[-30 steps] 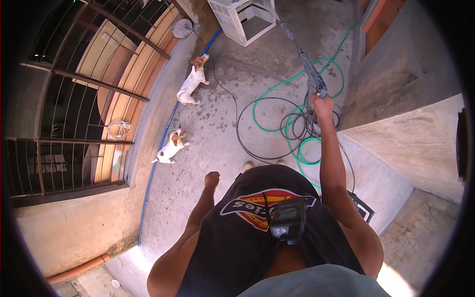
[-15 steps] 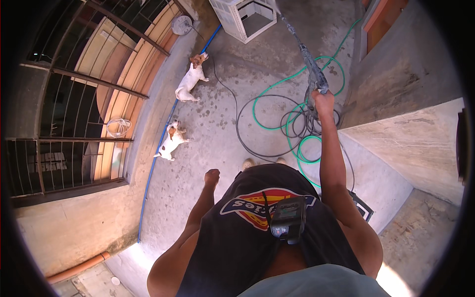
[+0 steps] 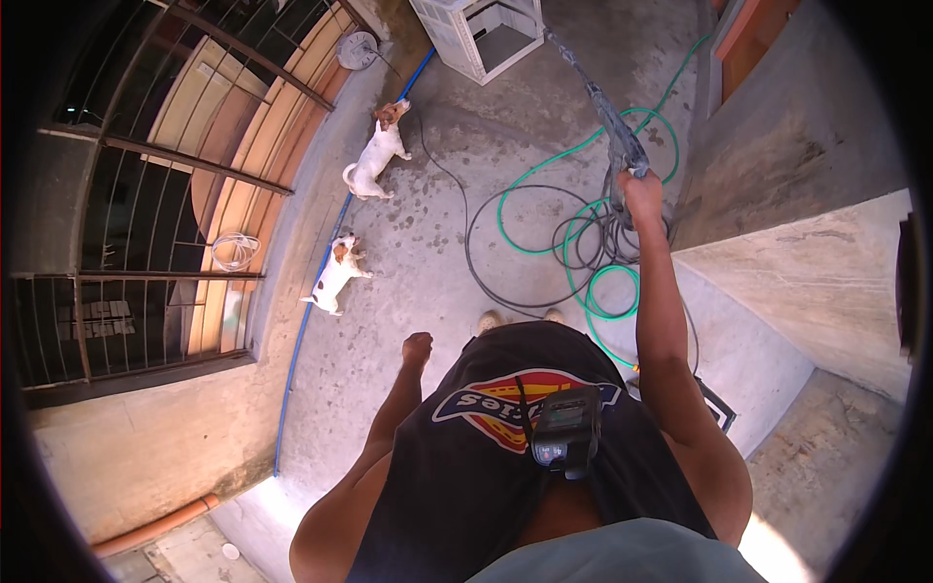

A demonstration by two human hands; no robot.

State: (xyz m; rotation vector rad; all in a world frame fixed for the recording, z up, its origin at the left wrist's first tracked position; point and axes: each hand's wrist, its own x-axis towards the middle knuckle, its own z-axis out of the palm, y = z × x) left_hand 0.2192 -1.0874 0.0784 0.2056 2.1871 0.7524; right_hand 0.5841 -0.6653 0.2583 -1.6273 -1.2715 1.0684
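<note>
across the dark shirt [image 3: 418,505] runs printed lettering [image 3: 480,406], right hand [image 3: 641,196] gripping a spray wand [image 3: 616,129], left hand [image 3: 417,348] clenched.

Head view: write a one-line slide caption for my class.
The right hand holds a spray gun toward a white open box, with two white-and-brown dogs nearby.

The spray gun [image 3: 609,121] is mottled dark grey, the looped hose [image 3: 501,216] green, the boxy frame [image 3: 455,41] white. The farther dog [image 3: 373,160] is white with a brown head; the nearer dog [image 3: 335,282] adds dark spots.
</note>
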